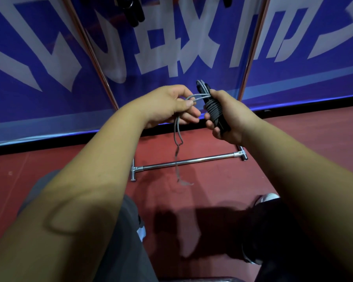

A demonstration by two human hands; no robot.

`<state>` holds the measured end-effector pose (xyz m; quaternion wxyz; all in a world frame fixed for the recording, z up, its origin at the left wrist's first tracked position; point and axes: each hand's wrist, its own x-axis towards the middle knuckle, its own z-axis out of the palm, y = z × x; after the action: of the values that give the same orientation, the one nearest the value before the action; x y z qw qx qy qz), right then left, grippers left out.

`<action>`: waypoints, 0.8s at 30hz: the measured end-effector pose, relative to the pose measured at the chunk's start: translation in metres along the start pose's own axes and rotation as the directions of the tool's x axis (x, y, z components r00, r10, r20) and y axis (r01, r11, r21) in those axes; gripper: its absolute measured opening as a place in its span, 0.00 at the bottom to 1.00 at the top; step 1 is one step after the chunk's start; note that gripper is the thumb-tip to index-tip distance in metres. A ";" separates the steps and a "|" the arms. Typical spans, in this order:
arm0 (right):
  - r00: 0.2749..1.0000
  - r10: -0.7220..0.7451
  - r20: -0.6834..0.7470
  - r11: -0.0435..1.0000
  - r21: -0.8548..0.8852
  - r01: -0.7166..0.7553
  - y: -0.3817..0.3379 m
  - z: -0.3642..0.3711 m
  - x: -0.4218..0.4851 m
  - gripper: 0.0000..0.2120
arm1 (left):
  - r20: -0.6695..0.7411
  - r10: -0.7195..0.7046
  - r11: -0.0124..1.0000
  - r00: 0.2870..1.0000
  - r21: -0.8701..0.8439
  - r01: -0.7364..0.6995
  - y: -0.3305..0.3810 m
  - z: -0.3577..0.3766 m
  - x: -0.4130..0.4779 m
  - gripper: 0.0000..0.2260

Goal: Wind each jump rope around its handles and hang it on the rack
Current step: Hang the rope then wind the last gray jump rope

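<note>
Red floor (49, 165) meets a blue banner (39, 78) printed with big white characters, and your hands work in front of both. Your right grip (228, 117) is curled tight round the handles (222, 125), two black ones held side by side, with your thumb over the top and your fingers wrapped underneath. The grey rope (213, 107) sits in several close turns round the middle of the handles, just above your fingers. From the upper end of that bundle two strands arc leftward to your left grip (171, 106), which pinches them between thumb and forefinger while the other fingers lie loosely stretched below. Under your left grip the tail (176, 135) hangs down in a loose twist and crosses in front of the rack (188, 161); its lower end is blurred, close to the floor. The rack shows as a chrome bar low on the floor with a short foot at each end and two uprights that climb out past the top edge. Between those uprights, at the very top, dark bundles (134, 11) hang, cut off by the edge. Nearest you are grey trousers (120, 241) and a dark shoe (271, 197) with a pale toe.
</note>
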<state>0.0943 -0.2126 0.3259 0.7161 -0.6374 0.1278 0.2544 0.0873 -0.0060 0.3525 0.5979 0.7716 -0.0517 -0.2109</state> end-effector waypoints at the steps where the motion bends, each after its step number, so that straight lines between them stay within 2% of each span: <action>1: 1.000 0.007 0.002 1.000 0.008 -0.007 -0.002 0.000 0.000 0.19 | 0.017 0.005 1.000 1.000 0.009 -0.005 -0.001 -0.002 0.000 0.03; 4: 0.999 0.017 0.029 1.000 -0.007 -0.017 -0.005 -0.001 -0.002 0.17 | 0.026 -0.009 0.997 1.000 0.083 0.006 -0.003 -0.007 -0.001 0.04; 8: 0.995 -0.008 0.095 1.000 -0.013 0.009 -0.008 0.000 -0.005 0.16 | -0.002 -0.073 0.900 0.997 0.430 0.067 -0.012 -0.007 0.000 0.04; 9: 0.993 -0.020 0.113 1.000 0.001 0.020 -0.010 0.000 -0.006 0.15 | -0.012 -0.080 0.878 0.997 0.473 0.076 -0.014 -0.003 -0.001 0.03; 14: 0.976 -0.051 0.212 0.996 0.077 0.035 -0.023 -0.005 -0.012 0.16 | -0.164 -0.064 0.893 0.984 0.431 0.129 -0.012 0.009 0.004 0.11; 19: 0.958 -0.015 0.287 1.000 0.024 0.009 -0.018 -0.004 -0.019 0.19 | -0.198 -0.098 0.870 0.975 0.459 0.180 -0.014 0.004 0.007 0.10; 21: 0.933 0.023 0.359 1.000 -0.018 -0.018 -0.018 -0.005 -0.022 0.20 | -0.199 -0.109 0.877 0.974 0.442 0.188 -0.013 0.002 0.005 0.10; 24: 0.859 0.085 0.504 0.994 -0.106 -0.036 -0.017 -0.005 -0.029 0.20 | -0.181 -0.117 0.913 0.976 0.367 0.177 -0.013 -0.001 0.004 0.08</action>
<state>0.0792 -0.2238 0.3541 0.6857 -0.5761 -0.0572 0.4412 0.0890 -0.0025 0.3398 0.4214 0.8886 0.0135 -0.1806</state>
